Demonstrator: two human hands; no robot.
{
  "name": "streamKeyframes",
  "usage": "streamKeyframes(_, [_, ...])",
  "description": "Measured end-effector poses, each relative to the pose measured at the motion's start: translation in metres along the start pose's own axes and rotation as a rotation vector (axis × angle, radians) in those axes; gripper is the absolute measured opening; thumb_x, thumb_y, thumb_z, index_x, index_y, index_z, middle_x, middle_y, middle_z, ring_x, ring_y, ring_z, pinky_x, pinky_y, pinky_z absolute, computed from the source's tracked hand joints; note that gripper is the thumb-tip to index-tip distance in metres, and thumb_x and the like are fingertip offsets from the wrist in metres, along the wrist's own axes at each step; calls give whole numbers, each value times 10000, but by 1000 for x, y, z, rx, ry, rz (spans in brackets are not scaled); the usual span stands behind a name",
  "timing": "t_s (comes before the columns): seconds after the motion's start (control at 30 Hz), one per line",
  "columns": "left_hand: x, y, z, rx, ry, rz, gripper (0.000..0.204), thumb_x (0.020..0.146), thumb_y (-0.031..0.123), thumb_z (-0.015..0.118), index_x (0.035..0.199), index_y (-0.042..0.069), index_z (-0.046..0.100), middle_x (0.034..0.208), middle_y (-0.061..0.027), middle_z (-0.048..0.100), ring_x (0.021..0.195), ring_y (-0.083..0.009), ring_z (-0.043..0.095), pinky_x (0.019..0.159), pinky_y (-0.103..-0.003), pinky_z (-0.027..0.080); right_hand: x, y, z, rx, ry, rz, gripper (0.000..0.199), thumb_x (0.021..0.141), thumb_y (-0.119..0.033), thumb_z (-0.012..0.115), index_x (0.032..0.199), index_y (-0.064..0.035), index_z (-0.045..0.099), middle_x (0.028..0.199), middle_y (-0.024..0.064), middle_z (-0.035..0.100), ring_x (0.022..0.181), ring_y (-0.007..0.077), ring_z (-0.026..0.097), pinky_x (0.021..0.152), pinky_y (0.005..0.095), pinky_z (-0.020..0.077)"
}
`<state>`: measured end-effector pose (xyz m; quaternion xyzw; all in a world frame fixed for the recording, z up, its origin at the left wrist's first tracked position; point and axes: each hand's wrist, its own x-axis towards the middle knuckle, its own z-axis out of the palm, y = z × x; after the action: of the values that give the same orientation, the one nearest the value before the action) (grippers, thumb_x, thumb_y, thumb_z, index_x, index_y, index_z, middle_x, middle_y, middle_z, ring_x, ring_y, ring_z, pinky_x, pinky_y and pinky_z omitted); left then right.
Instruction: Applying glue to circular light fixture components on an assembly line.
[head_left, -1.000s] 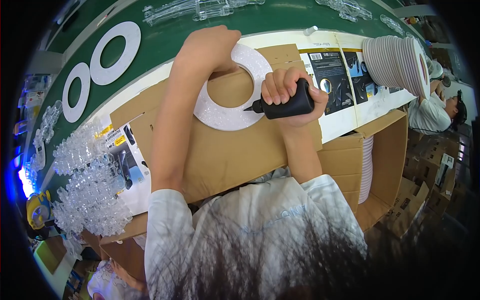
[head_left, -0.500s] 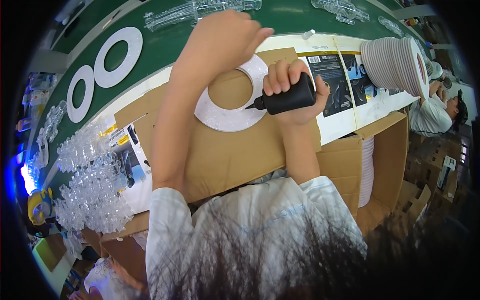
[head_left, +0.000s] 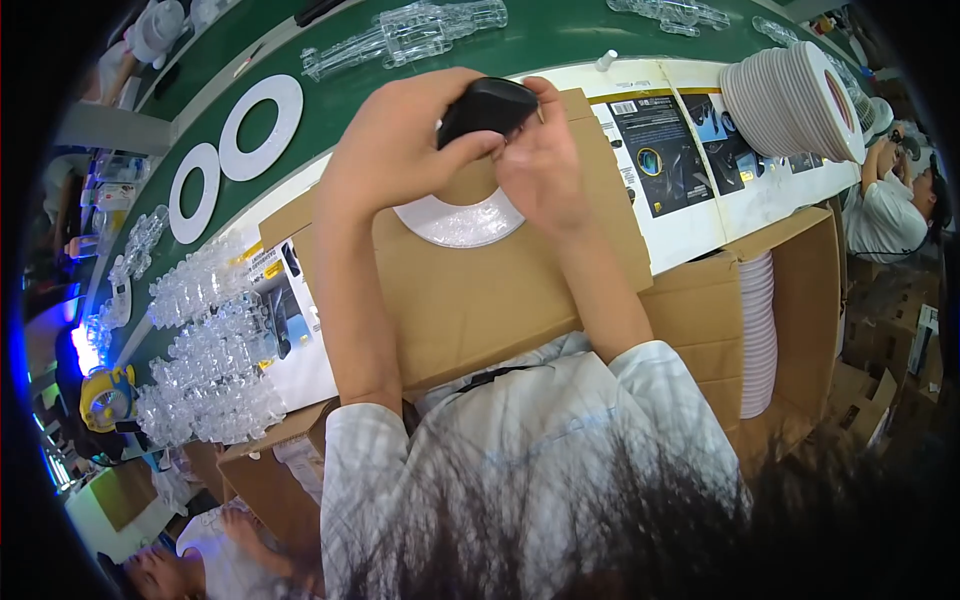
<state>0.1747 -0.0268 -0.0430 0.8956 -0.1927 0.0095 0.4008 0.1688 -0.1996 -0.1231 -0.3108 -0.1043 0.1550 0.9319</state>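
Observation:
Over the white ring (head_left: 462, 226), both hands meet at a black squeeze bottle (head_left: 490, 105). Its pointed nozzle, visible earlier, is hidden now. My left hand (head_left: 405, 135) is closed on the bottle from the left, thumb along its near side. The fingers of my right hand (head_left: 543, 165) curl around the bottle's right end, palm turned toward it; their tips are partly hidden. Beneath, the ring lies flat on a brown cardboard sheet (head_left: 470, 310), its far part covered by the hands.
Two white rings (head_left: 262, 125) lie far left on the green table (head_left: 310, 95). Clear plastic parts (head_left: 205, 375) are heaped at left, more (head_left: 420, 35) at the back. A stack of rings (head_left: 785, 105) rests at right, above an open carton (head_left: 790, 340). Other people sit at both sides.
My left hand has come down and right onto the squeeze bottle. My right hand has moved up and left with it, turning the bottle so its nozzle no longer points at the ring.

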Motion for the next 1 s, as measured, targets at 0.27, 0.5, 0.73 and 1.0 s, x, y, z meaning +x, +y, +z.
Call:
streamKeyframes(0.27, [-10, -14, -4, -272, 185, 37, 364, 793, 228, 770, 1066, 31, 632, 845, -59, 646, 773, -142, 586, 748, -287, 486, 5, 10, 27, -873, -8, 224, 343, 774, -157, 791, 1044, 16, 668, 841, 68, 705, 810, 160, 676, 755, 314, 532])
streamKeyframes(0.5, [6, -8, 28, -228, 519, -287, 275, 803, 248, 696, 702, -3, 643, 557, -55, 552, 518, -143, 472, 521, -296, 415, 12, 19, 38, -1190, -68, 152, 279, 720, -201, 784, 839, 37, 699, 750, 139, 717, 683, 234, 702, 649, 329, 543])
streamKeyframes(0.73, [5, -21, 30, -186, 519, -289, 274, 749, 226, 638, 657, -32, 627, 523, -114, 522, 490, -198, 461, 517, -328, 416, 12, 29, 34, -1289, -75, 106, 265, 687, -193, 776, 739, 50, 684, 669, 139, 695, 628, 251, 689, 612, 343, 539])
streamKeyframes(1.0, [5, -34, 33, -171, 564, -272, 238, 684, 169, 615, 537, -16, 586, 426, -92, 473, 400, -188, 405, 440, -314, 371, 13, 34, 35, -1356, -86, 116, 265, 712, -199, 790, 770, 40, 692, 681, 115, 703, 640, 211, 690, 614, 320, 529])
